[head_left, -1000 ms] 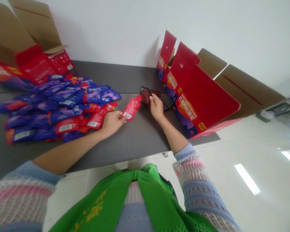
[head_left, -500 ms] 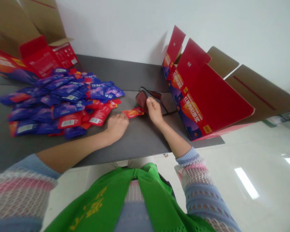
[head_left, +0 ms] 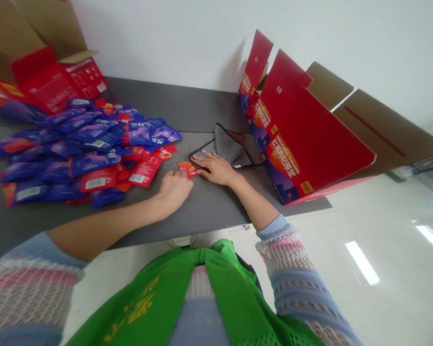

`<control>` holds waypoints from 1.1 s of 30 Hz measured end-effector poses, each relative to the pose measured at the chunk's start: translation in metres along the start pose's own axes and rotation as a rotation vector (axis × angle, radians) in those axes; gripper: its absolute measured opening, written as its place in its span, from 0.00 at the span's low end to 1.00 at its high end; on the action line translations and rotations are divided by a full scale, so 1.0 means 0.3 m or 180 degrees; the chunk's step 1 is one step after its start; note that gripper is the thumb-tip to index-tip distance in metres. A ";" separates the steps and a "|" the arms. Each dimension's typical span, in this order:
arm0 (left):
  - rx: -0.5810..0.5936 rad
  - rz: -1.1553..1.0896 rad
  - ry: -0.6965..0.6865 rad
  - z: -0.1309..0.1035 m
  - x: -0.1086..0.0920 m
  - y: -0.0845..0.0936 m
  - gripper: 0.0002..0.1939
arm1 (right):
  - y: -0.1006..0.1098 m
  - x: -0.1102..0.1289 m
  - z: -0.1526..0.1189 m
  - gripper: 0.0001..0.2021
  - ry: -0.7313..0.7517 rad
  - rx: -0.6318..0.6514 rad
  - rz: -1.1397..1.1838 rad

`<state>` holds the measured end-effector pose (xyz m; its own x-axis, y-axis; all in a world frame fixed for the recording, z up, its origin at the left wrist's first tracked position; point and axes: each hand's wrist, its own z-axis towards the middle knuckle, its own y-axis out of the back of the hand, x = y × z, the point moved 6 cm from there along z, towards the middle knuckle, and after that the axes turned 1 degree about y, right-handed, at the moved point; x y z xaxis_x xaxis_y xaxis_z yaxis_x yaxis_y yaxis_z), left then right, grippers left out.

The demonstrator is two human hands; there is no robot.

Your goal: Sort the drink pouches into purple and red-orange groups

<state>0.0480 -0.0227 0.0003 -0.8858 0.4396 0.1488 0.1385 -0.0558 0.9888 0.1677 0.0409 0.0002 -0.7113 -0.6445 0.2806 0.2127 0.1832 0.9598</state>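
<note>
Pinching one end of a red sachet in curled fingers, your left hand rests low over the gray table. Your right hand lies palm down, fingers spread, on a black-edged gray cloth at the sachet's other end. Purple and red sachets are heaped to the left; open red cartons stand to the right.

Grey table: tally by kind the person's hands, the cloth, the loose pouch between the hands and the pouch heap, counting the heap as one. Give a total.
Hands: 2, left hand and right hand
Cloth: 1
Loose pouch: 1
Pouch heap: 1; its pouches overlap too much to count singly
Total: 5
</note>
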 end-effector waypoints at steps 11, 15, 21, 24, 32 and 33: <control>-0.0151 -0.0020 0.0084 -0.001 -0.007 -0.008 0.20 | -0.046 0.043 0.054 0.23 0.0026 -0.0182 -0.0292; -0.0126 0.0000 0.0182 -0.003 -0.012 -0.006 0.21 | -0.047 0.097 0.067 0.23 0.0466 -0.0022 -0.0130; -0.0094 -0.0114 0.0182 0.019 -0.003 0.002 0.21 | -0.002 0.088 -0.003 0.21 0.0766 0.0146 0.0370; -0.0093 -0.0255 0.0308 0.036 0.013 0.009 0.20 | 0.019 0.082 -0.035 0.18 0.0778 -0.0066 0.0386; -0.0025 -0.0231 0.0376 0.023 0.005 0.000 0.20 | 0.069 -0.069 -0.050 0.13 -0.0055 -0.0112 0.0154; -0.0072 -0.0235 0.0402 0.022 0.011 -0.004 0.20 | 0.077 -0.105 -0.053 0.14 -0.0281 -0.0197 0.0012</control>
<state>0.0478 -0.0151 -0.0006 -0.9421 0.3269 0.0744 0.0620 -0.0482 0.9969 0.2058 0.0536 0.0134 -0.7660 -0.5755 0.2865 0.2547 0.1375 0.9572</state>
